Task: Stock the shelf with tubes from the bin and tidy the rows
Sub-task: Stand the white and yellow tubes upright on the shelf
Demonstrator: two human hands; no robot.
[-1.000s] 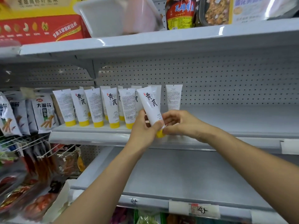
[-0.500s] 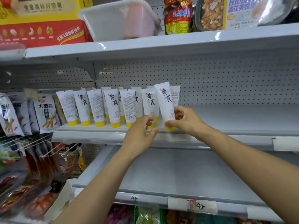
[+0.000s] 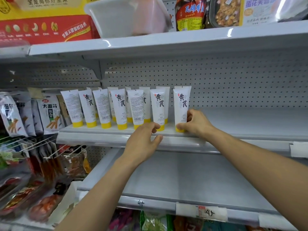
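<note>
Several white tubes with yellow caps (image 3: 103,109) stand cap-down in two rows on the grey middle shelf (image 3: 241,129). My right hand (image 3: 194,123) grips the rightmost tube (image 3: 182,105) at its lower part, and that tube stands upright on the shelf. My left hand (image 3: 143,142) hovers at the shelf's front edge with relaxed fingers, its fingertips next to the cap of the neighbouring tube (image 3: 159,107). The white bin (image 3: 128,15) sits on the top shelf.
Bare shelf runs to the right of the tubes, with a pegboard back wall (image 3: 233,80). Snack packets (image 3: 48,112) hang at the left. The lower shelf (image 3: 191,177) is bare. Boxes and a red pouch (image 3: 190,14) stand beside the bin.
My right hand carried the tube rightwards and set it upright at the end of the front row. My left hand let go of it and dropped to the shelf edge.
</note>
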